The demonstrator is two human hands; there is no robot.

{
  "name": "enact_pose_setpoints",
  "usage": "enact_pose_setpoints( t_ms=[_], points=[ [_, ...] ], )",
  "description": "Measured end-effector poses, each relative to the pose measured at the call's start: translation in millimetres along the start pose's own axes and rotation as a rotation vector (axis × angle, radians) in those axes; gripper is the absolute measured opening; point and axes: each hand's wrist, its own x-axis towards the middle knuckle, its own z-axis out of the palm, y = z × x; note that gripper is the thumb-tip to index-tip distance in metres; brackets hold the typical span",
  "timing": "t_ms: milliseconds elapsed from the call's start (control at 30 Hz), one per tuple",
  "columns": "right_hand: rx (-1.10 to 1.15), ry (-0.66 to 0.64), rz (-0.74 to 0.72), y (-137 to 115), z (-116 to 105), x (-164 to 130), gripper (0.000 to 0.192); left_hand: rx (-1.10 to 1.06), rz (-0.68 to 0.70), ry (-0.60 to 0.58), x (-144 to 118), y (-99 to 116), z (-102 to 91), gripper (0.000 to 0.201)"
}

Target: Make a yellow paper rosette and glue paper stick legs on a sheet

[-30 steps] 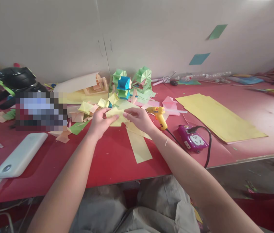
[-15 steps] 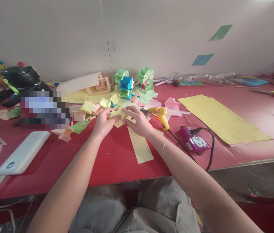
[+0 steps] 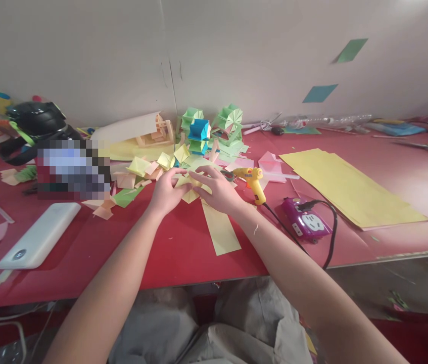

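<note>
Over the red table, my left hand (image 3: 166, 192) and my right hand (image 3: 218, 192) come together on a creased, pale yellow sheet of folded paper (image 3: 190, 196). Each hand grips one side with thumb and fingers, and they cover much of the sheet. Beneath my right hand lies a flat pale yellow paper strip (image 3: 222, 233). A yellow hot glue gun (image 3: 254, 184) is just right of that hand, a clear glue stick jutting from its back. Small folded yellow paper pieces (image 3: 138, 167) lie beyond my left hand.
Green and blue folded paper shapes (image 3: 199, 130) stand by the wall. To the right are a purple power socket (image 3: 304, 220) with a black cord and yellow sheets (image 3: 350, 189). On the left are a white power bank (image 3: 41, 236) and a black bag (image 3: 37, 121).
My left hand has shifted slightly right, closer to my right hand, and its fingers bend further over the folded paper. The whole view has moved a little; the other things stay put.
</note>
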Motion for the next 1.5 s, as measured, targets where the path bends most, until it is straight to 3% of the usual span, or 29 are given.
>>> enact_pose_setpoints(
  t_ms=[167, 400, 800, 1067, 1200, 1333, 1500],
  points=[
    [0.085, 0.046, 0.017, 0.8, 0.8, 0.9, 0.024, 0.020, 0.045, -0.007, 0.9, -4.5, 1.2, 0.040],
    [0.248, 0.025, 0.214, 4.8, -2.5, 4.2, 0.009, 0.043, 0.218, -0.080, 2.6, -9.1, 4.2, 0.031],
    [0.362, 0.015, 0.308, 1.1, -5.4, 4.3, 0.014, 0.068, 0.283, -0.108, 5.2, -12.6, 3.6, 0.022],
    [0.405, -0.018, 0.345, 6.0, -11.4, 6.6, 0.016, -0.016, 0.219, -0.053, 7.3, -14.4, 0.3, 0.020],
    [0.408, 0.016, 0.342, 6.6, -11.4, 8.0, 0.013, -0.070, 0.115, -0.055, 6.0, -12.9, 1.8, 0.025],
    [0.371, 0.012, 0.331, 8.9, -8.7, 6.8, 0.011, -0.061, -0.007, -0.133, 4.9, -9.5, 1.8, 0.022],
    [0.339, -0.106, 0.322, 9.5, -5.3, 4.6, 0.013, 0.123, 0.004, -0.194, 4.4, -9.0, -6.4, 0.024]
  ],
)
